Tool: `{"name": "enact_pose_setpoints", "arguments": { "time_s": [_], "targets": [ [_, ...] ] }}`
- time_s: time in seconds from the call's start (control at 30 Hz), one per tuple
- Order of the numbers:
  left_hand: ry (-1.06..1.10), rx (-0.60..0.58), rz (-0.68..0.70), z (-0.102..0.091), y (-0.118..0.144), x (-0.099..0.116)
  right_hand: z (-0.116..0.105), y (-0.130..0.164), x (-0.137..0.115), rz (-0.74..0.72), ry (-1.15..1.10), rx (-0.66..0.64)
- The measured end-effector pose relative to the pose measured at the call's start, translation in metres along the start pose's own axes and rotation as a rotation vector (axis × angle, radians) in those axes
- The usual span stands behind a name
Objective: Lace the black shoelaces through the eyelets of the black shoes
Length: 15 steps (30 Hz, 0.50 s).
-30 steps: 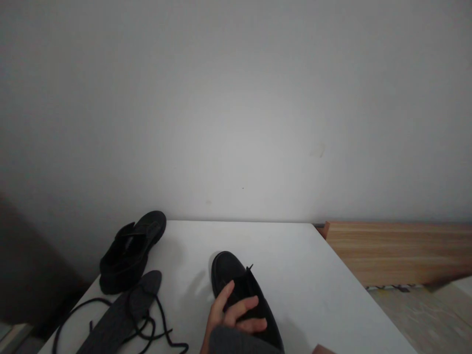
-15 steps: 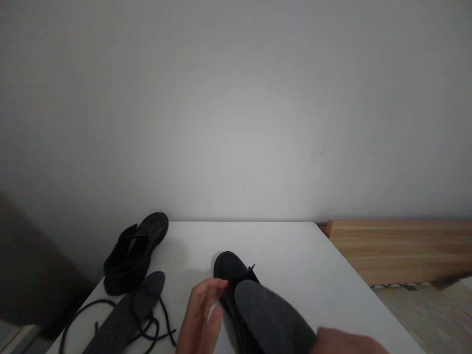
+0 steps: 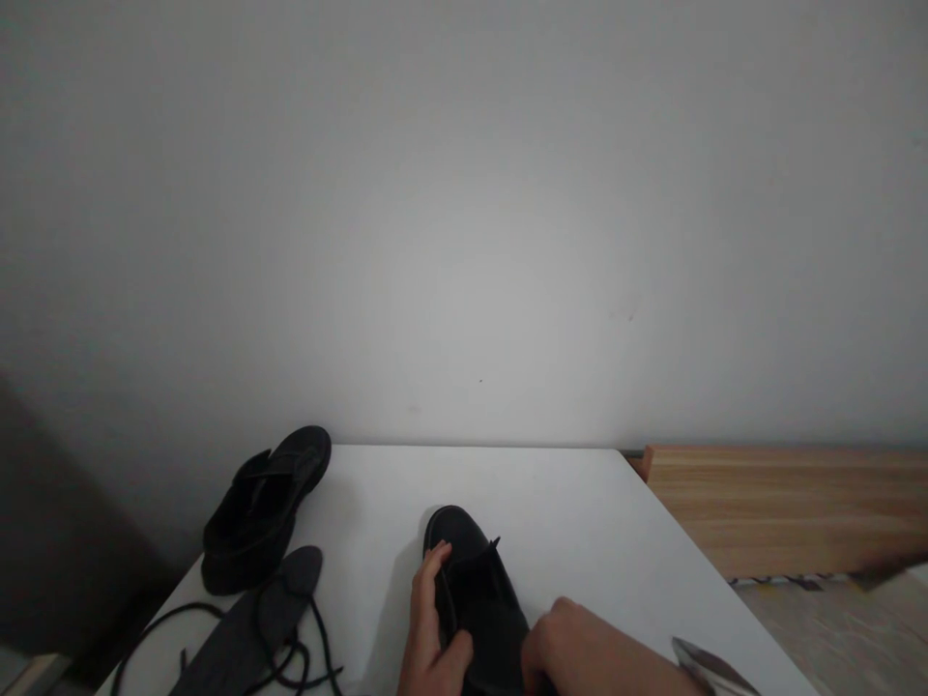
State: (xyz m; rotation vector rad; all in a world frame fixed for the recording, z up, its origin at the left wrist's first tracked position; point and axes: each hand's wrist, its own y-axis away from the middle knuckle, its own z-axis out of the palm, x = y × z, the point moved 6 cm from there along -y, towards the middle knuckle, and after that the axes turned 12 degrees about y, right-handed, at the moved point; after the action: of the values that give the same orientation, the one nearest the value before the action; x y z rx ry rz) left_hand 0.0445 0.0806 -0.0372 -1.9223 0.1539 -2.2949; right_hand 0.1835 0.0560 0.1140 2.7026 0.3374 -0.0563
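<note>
The fingers [image 3: 435, 565] of the left hand [image 3: 429, 633] curl over the near rim of a black shoe [image 3: 475, 590], thumb pressed against its opening, so that hand grips the shoe. The right hand [image 3: 580, 657] lies over the shoe's heel end at the bottom of the view; its fingers are hidden behind the shoe, so I cannot tell whether they close on anything. The shoe stands on the white desk [image 3: 580, 522], toe pointing toward the wall. Off to the left, a second black shoe [image 3: 265, 507] sits near the desk's far corner, and just beside it lie a dark insole [image 3: 253, 628] and a loose black lace [image 3: 304, 657].
</note>
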Motion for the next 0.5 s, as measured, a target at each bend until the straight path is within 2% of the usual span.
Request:
{"name": "enact_pose_setpoints", "arguments": {
  "time_s": [0.17, 0.27, 0.37, 0.47, 0.5],
  "targets": [
    [0.089, 0.028, -0.061, 0.0, -0.001, -0.01, -0.003, -0.024, -0.017, 0.024, 0.062, -0.014],
    [0.114, 0.031, -0.051, -0.001, -0.002, -0.016, 0.001, -0.034, -0.022, 0.044, 0.131, -0.052],
    [0.1, 0.049, -0.045, -0.003, -0.005, -0.018, 0.022, -0.051, -0.024, 0.008, 0.112, -0.093],
    [0.069, 0.065, -0.033, -0.005, -0.009, -0.01, 0.053, -0.073, -0.027, -0.199, 0.14, -0.018],
    [0.066, 0.059, -0.028, -0.006, -0.01, -0.005, 0.066, -0.08, -0.025, -0.23, 0.142, -0.031]
  ]
}}
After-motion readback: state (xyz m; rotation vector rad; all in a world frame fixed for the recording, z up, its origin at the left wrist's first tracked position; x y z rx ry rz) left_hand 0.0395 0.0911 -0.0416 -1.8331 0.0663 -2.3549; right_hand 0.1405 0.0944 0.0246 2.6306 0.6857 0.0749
